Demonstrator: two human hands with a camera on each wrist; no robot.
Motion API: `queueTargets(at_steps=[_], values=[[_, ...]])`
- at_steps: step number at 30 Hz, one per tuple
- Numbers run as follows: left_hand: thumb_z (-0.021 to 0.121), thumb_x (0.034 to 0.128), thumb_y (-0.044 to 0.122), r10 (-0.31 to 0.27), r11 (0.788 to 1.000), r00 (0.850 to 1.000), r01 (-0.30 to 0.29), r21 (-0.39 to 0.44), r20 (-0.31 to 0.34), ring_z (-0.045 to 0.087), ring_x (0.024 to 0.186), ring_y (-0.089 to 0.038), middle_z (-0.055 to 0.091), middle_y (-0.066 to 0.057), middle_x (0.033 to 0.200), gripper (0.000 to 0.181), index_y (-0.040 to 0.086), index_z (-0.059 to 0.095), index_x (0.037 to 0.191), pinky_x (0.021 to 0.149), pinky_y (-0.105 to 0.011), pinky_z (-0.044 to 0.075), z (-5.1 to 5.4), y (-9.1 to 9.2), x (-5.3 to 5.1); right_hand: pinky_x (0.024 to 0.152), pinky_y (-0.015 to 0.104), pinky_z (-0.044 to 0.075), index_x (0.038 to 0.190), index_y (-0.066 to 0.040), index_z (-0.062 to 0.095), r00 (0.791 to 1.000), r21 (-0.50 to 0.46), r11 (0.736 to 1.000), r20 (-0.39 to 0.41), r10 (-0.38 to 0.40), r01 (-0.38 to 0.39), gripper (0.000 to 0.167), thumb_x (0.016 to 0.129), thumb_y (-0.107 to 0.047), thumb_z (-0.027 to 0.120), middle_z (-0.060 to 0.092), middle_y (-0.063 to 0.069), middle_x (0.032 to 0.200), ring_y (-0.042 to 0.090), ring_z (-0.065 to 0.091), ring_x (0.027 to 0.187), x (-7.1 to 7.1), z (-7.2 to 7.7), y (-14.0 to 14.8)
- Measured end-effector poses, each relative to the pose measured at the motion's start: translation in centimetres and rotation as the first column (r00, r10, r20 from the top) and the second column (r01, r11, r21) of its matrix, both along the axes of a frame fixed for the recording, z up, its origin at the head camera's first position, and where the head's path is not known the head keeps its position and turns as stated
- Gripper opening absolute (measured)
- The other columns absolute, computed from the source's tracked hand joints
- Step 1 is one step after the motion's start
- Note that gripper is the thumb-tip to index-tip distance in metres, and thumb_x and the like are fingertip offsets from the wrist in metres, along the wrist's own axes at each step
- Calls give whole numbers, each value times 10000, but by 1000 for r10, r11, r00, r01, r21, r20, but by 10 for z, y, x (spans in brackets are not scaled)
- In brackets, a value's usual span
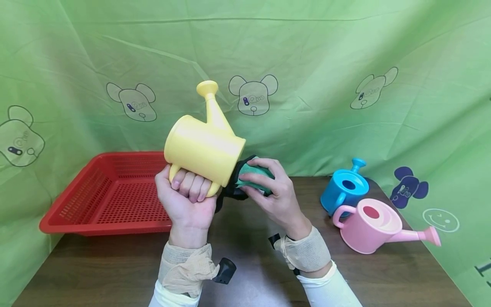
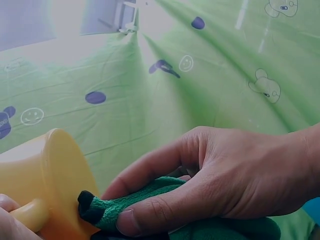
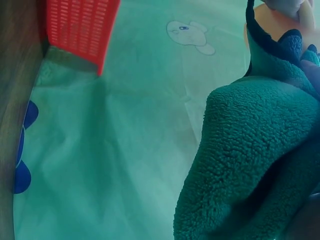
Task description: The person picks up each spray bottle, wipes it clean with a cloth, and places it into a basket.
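Note:
A yellow watering can [image 1: 203, 149] is held up tilted on its side, its spout and round rose pointing upward. My left hand [image 1: 188, 200] grips it by the handle, fingers curled through the loop. In my right hand [image 1: 274, 192] is a bunched green cloth [image 1: 255, 175] with dark edging, pinched between thumb and fingers. The left wrist view has the cloth [image 2: 150, 192] against the can's flat end. Fuzzy folds of the same cloth [image 3: 255, 145] fill much of the right wrist view and hide most of that hand.
A red perforated plastic basket [image 1: 103, 228] stands on the left of the brown wooden table [image 1: 245, 264]. At the right are a blue watering can [image 1: 333, 192] and a pink one [image 1: 360, 234], close together. A green curtain [image 1: 307, 51] with bear drawings hangs behind.

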State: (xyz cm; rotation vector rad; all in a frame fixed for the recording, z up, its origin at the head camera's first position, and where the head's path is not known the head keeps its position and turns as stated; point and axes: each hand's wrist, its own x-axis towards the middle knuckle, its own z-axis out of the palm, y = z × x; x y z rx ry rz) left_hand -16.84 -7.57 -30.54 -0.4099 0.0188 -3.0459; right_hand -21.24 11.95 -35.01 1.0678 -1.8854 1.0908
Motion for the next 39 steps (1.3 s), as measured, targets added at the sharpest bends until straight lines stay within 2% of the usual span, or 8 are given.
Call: queueTargets(at_steps=[9,18,24,28,34,38,39], values=[[293,1066,309,9,1000,1000,-9,5,23,224,396,-139,295,1,470,521,143,345,576,476,-225,118,-1,-1,-1,1072,395,510,1093,-177,791,999,35,999,-46,14,-13,206,992,-342,721,639,158,1306,353,581,1252,1,0,-1],[293,1093,320,76,996,995,-74,-42,59,226,405,-129,312,11,474,538,153,354,586,485,-226,131,-1,0,-1,1080,381,514,1083,-170,794,996,24,999,-84,36,-34,204,990,-338,724,636,169,1291,350,581,1245,4,3,-4],[302,1111,334,131,989,985,-123,-78,108,207,419,-112,297,30,475,537,167,348,602,482,-220,140,1,2,-1,1065,384,517,1086,-177,795,995,22,999,-93,28,-26,211,991,-350,720,638,166,1293,350,582,1234,6,5,-4],[347,1129,397,163,983,974,-147,-107,157,257,415,-117,340,25,473,562,164,383,618,472,-220,191,2,3,-1,1057,391,519,1087,-177,794,994,16,1000,-108,28,-26,207,991,-346,724,642,169,1285,348,586,1227,7,5,-5],[335,1142,443,272,943,947,-227,-242,172,306,425,-92,358,59,480,564,193,393,640,497,-220,195,4,6,0,1053,393,517,1086,-172,793,992,3,1000,-126,30,-30,204,990,-341,729,649,173,1278,348,592,1215,8,7,-6],[325,1144,441,300,933,941,-254,-257,158,286,436,-97,358,58,484,558,193,392,649,507,-226,176,3,7,0,1052,391,516,1078,-171,796,990,-6,1000,-141,26,-28,200,988,-338,735,655,174,1268,359,599,1200,8,8,-7],[317,1146,439,316,923,936,-267,-277,152,286,438,-92,354,64,486,554,199,389,651,508,-228,177,3,7,0,1052,390,516,1076,-171,797,990,-7,1000,-142,25,-26,199,988,-339,735,656,173,1267,360,599,1199,8,9,-7]])
